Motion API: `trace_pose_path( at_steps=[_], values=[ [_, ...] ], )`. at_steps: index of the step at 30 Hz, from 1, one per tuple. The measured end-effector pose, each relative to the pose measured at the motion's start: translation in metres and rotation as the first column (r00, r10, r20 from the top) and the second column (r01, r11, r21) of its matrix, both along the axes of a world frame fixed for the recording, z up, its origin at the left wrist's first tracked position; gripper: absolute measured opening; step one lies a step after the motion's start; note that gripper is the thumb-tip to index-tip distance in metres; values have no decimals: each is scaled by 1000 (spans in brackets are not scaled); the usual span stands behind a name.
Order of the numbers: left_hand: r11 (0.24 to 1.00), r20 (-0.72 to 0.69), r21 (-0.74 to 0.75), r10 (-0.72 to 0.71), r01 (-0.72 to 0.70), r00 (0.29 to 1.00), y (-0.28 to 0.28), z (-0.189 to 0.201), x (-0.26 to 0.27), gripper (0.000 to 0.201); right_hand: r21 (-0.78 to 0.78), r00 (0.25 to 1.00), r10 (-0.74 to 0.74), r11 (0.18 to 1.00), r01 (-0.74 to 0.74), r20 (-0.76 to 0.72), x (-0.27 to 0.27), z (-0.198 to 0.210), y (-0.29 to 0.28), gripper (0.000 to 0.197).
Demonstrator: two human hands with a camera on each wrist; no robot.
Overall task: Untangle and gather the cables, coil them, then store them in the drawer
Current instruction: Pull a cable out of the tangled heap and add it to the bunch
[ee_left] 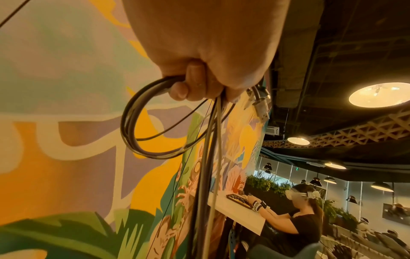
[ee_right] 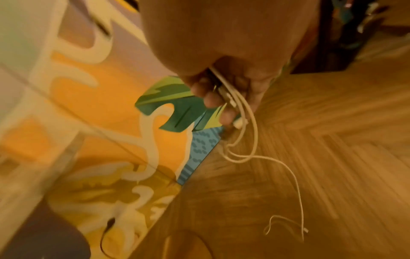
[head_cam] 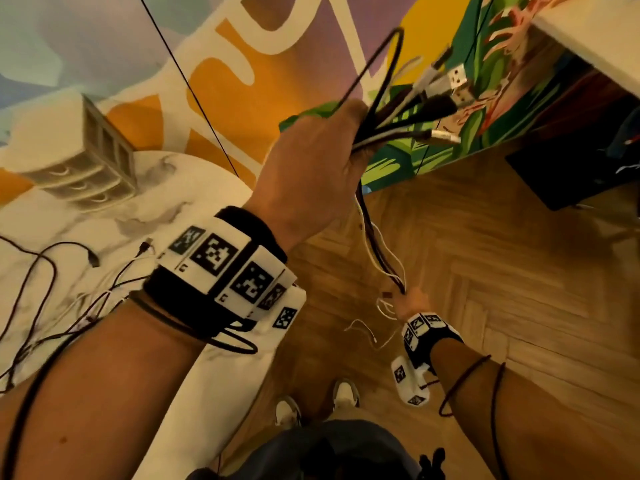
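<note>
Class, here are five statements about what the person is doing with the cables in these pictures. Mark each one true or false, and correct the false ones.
1. The left hand grips a bundle of cables raised high. True.
2. The right hand is empty. False: it holds the lower ends of the bundle, white cable included.
3. The bundle hangs over the wooden floor. True.
4. All cables are already off the marble table. False: several loose cables lie there.
5. The small drawer unit stands on the floor. False: it stands on the table.
</note>
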State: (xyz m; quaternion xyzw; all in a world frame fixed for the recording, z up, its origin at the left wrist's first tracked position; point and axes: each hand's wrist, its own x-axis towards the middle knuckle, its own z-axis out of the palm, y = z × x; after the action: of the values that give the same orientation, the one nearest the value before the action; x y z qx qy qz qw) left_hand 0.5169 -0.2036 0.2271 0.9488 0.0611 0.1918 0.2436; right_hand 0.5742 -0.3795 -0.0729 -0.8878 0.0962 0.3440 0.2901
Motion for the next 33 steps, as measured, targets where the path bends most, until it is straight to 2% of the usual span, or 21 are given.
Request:
trace_pose_path(
  at_steps=[3,5,7,8,10,11,13,15,17,19,22,25,29,33],
  values=[
    [997,5,-38,-63,64,998,-6,-18,3,29,28,991,128,992,-127,-45,3,-16,-7,50],
    [995,-5,-56,-82,82,997,-10,-33,5,23,74,963,271,960,-271,8,16,-49,-17,54],
    [994,-34,-61,-93,91,995,-14,-49,7,21,120,913,399,905,-407,87,32,-59,-19,75],
    [993,-61,-68,-97,93,993,-16,-57,7,20,154,897,420,885,-439,140,33,-46,-17,83],
    [993,-124,-73,-99,90,987,-20,-72,7,18,266,895,344,869,-418,285,22,24,-5,100],
    [994,-151,-70,-97,87,984,-21,-79,6,16,314,896,287,864,-395,338,13,64,4,101],
    [992,-201,-104,-97,77,975,-23,-89,4,15,443,886,216,802,-401,411,2,115,17,74],
    [985,-242,-159,-101,64,965,-27,-97,2,19,548,869,250,692,-469,428,-9,155,27,37],
    [984,-278,-171,-98,51,956,-28,-103,0,21,657,897,290,611,-442,333,-18,175,36,30],
    [983,-301,-180,-91,37,949,-26,-107,-3,21,723,926,292,583,-370,238,-25,178,42,28],
    [982,-321,-186,-94,34,942,-20,-111,-8,20,673,917,266,623,-398,297,-29,158,45,24],
    [989,-278,-144,-71,32,958,-12,-111,-16,21,582,904,205,708,-401,375,-25,126,46,35],
    [981,-155,-190,-1,-29,988,4,-89,-19,18,387,941,161,880,-274,298,-12,67,27,46],
    [936,-53,-348,41,-57,998,9,-58,-21,20,121,960,229,961,-249,163,-3,10,-12,32]
  ],
)
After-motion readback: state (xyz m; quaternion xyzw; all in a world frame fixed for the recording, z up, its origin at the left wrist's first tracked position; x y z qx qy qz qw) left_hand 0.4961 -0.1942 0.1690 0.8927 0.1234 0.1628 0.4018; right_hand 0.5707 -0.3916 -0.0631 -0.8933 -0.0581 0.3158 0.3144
